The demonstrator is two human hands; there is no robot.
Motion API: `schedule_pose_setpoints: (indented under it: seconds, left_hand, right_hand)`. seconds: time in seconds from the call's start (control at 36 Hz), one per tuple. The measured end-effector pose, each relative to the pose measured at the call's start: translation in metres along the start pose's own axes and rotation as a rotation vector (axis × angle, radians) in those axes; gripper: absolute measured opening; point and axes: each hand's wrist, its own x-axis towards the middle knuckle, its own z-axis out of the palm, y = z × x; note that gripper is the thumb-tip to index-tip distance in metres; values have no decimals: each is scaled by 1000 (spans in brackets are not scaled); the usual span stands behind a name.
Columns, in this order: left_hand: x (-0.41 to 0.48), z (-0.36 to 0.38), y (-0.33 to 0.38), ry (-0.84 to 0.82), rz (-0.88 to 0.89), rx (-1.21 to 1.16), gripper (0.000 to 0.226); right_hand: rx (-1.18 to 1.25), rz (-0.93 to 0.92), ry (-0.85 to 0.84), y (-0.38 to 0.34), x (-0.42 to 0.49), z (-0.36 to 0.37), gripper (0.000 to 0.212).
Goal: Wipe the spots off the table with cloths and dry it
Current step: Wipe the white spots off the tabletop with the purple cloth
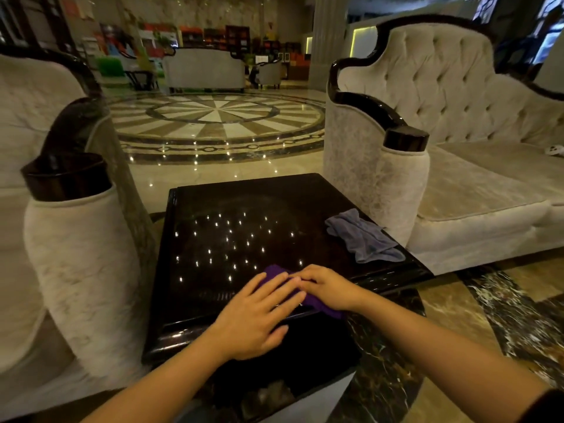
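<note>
From the head camera, a purple cloth lies at the near right edge of the dark glossy surface. The left hand presses flat on it, fingers spread, while the right hand pinches its right side in a light grip. The cloth looks soft, light and limp; it should bunch easily, so a flat palm probably steers it best. A grey cloth lies well apart on the far right of the surface, likely for drying. Upholstered armrests flank both sides, the right sofa arm just beside the grey cloth, limiting sideways sweeps.
</note>
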Motion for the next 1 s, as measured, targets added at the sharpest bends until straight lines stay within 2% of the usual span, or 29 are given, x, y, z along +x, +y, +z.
schedule_pose_setpoints:
  seconds: [0.08,0.22,0.31,0.44,0.67,0.81,1.0]
  left_hand:
    - [-6,1,7,-125,-18,57,59]
    - [-16,7,10,-235,30,144,58]
    - [-20,6,11,-248,49,154,50]
    - [-17,9,11,-153,16,124,47]
    - [13,27,-22,-72,-360,-36,59]
    - [46,59,-60,-140,-583,-164,61]
    - [90,93,-106,-308,-809,-256,59]
  right_hand:
    - [-12,-1,-18,-2,1,-1,32]
    - [-42,-3,-52,-1,-2,-4,33]
    - [-56,-1,-73,0,-3,-5,33]
    - [-39,15,-61,9,-3,-8,34]
    - [-34,-36,67,24,15,-32,32]
    - [-97,-49,231,36,46,-50,33]
    - [-211,103,442,73,117,-81,36]
